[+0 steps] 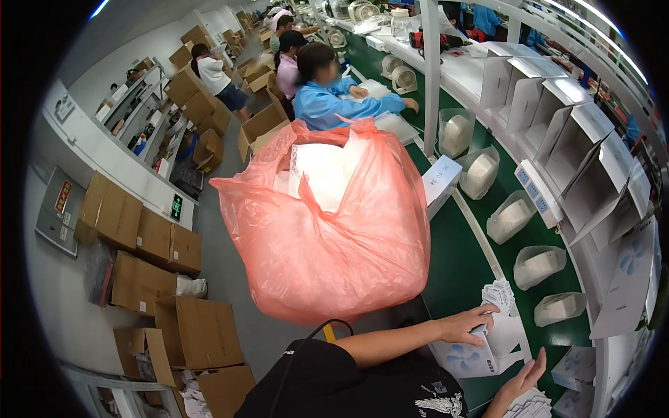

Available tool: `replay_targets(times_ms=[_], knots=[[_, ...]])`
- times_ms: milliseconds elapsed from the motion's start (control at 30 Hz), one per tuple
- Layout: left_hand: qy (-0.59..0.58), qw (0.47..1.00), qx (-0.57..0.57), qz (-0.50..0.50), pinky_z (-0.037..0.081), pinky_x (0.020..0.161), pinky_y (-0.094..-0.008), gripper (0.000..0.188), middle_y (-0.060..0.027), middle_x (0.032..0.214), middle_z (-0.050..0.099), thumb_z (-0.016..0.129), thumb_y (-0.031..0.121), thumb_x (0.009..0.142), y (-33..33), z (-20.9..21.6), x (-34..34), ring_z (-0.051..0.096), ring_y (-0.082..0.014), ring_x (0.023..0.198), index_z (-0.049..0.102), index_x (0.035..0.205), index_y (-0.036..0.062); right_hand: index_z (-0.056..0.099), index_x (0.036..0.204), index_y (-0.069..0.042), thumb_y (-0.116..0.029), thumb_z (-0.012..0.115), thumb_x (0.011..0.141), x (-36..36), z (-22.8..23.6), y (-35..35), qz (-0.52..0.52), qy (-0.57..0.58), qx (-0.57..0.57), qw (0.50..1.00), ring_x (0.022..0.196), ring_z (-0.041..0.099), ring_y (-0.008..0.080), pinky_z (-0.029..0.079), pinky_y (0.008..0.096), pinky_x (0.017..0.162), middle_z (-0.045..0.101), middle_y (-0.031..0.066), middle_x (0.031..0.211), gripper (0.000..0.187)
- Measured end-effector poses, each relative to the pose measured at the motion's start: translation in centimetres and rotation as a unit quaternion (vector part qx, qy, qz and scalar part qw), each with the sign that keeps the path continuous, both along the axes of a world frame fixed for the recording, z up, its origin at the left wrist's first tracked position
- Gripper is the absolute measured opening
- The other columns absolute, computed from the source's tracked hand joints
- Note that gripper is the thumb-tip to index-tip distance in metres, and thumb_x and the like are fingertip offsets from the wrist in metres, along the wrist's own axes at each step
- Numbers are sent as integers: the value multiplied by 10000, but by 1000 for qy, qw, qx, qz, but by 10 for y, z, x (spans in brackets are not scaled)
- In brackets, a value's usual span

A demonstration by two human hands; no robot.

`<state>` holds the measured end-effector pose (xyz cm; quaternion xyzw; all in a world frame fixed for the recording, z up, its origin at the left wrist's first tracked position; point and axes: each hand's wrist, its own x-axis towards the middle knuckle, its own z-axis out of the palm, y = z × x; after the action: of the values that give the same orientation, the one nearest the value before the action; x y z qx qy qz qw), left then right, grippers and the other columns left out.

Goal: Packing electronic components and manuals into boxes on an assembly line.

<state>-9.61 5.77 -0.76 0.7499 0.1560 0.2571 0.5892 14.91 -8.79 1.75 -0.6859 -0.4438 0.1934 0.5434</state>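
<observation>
A white carton (463, 359) with a blue petal print stands at the near end of the green worktable, its white flaps spread out to the right. My left hand (468, 325) is closed over the carton's upper edge, fingers curled round it. Just right of the carton, my right hand (524, 380) is held with its fingers stretched and apart, holding nothing. Printed white leaflets (499, 296) lie in a pile beyond my left hand. A stack of flat white pieces (531, 405) lies beneath my right hand, partly hidden by it.
A large pink plastic bag (334, 258) of white pieces bulges left of the table. Several bagged white items (540, 266) line the green worktable (453, 272). Open white cartons (571, 160) fill the right shelf. Brown boxes (202, 334) stand left. A co-worker in blue (334, 104) sits farther up.
</observation>
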Motion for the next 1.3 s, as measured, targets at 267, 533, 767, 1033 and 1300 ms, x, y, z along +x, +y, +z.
replay_targets(times_ms=[267,533,767,1033,1300], knots=[[-49,998,15,27,322,1235,-473,464,-219,1586,415,840,341,868,21,-18,4,404,-420,1484,594,1184,106,252,1711,-43,-363,762,1013,-3,-52,-13,62,506,-31,859,1535,428,281,368,396,1251,386,110,1712,922],[-26,996,-43,-76,349,1214,-457,526,-241,1606,413,858,362,848,18,-34,33,447,-435,1457,580,1211,101,588,1416,-76,-206,713,1039,-10,-28,-37,-46,487,-130,862,1151,674,188,484,354,1099,697,75,1299,418],[-4,993,-95,-69,370,1202,-445,728,-240,1564,460,865,377,855,-23,-29,61,471,-409,1440,486,1412,100,644,1002,-74,-104,843,903,17,-36,-64,16,233,-295,927,918,682,147,522,295,955,734,38,1005,224],[32,986,-163,-7,439,1130,-433,859,-195,1523,504,843,406,873,-27,-26,100,533,-311,1358,424,1541,66,596,1301,-17,-229,904,821,38,-51,-65,-36,349,-92,932,1071,681,208,532,317,960,714,125,1218,609],[108,972,-189,87,460,1123,-502,830,-167,1588,494,776,396,945,-28,-72,149,553,-340,1368,388,1605,75,559,1504,-26,-429,766,952,147,-53,-81,-72,550,-96,826,1160,676,267,534,350,1015,682,176,1326,714]])
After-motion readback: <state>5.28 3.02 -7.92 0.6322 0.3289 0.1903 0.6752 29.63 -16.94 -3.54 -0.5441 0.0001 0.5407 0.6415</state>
